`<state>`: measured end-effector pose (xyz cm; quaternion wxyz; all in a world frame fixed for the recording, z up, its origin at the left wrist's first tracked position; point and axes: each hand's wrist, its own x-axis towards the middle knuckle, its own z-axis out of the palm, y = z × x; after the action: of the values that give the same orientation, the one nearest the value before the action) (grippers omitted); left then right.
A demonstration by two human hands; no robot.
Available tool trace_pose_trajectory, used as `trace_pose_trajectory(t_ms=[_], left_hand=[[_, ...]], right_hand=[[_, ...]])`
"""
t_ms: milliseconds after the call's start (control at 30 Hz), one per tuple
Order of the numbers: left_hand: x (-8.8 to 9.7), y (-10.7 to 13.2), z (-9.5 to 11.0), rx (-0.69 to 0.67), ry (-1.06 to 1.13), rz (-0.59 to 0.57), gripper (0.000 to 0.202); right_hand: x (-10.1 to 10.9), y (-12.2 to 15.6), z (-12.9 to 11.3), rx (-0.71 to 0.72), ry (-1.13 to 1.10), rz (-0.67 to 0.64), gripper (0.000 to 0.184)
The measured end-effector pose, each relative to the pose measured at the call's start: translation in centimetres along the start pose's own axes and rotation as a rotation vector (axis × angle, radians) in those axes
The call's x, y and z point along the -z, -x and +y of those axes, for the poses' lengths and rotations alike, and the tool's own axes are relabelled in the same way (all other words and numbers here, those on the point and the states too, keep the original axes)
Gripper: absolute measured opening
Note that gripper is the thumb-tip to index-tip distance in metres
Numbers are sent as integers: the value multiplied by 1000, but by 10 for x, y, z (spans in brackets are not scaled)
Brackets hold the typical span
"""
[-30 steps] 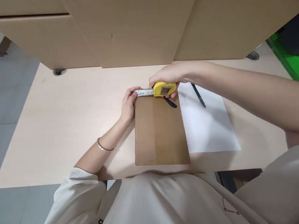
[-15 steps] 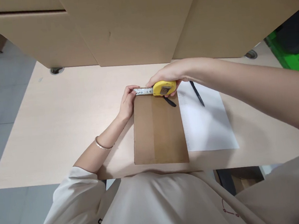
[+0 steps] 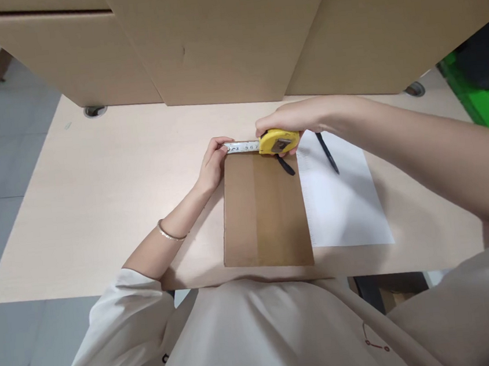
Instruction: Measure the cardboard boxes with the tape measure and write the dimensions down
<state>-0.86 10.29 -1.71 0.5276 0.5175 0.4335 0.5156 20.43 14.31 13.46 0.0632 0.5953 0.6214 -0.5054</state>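
Observation:
A flat brown cardboard box (image 3: 263, 210) lies on the pale desk (image 3: 109, 191) in front of me. My right hand (image 3: 292, 118) grips a yellow tape measure (image 3: 278, 141) at the box's far edge. Its white blade (image 3: 243, 146) runs left along that edge. My left hand (image 3: 213, 164) pinches the blade's end at the box's far left corner. The measure's black strap (image 3: 286, 166) hangs onto the box.
A white sheet of paper (image 3: 342, 202) lies right of the box with a black pen (image 3: 327, 152) on its far end. Large cardboard boxes (image 3: 220, 34) stand along the desk's back. A green object (image 3: 485, 105) is at the far right.
My right hand has drawn the yellow tape measure further right along the box's far edge, showing more blade. My left hand stays at the left corner.

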Motion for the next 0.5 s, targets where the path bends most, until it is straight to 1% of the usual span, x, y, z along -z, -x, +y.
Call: trace_pose_trajectory(t_ms=[100,300,400,500], left_hand=[[-1,0,-2,28,28,-20,15],[-3,-1,-2,36,69,-48,15],[-3,0,2,18,49,-34,14],[-3,1,5,24,39,-32,14]], right_hand=[[9,6,14,-31,3,6,32],[31,28,53,-125,-57,64,34],[32,30,67,-133,-125,53,33],[28,26,75,-123,-174,59,31]])
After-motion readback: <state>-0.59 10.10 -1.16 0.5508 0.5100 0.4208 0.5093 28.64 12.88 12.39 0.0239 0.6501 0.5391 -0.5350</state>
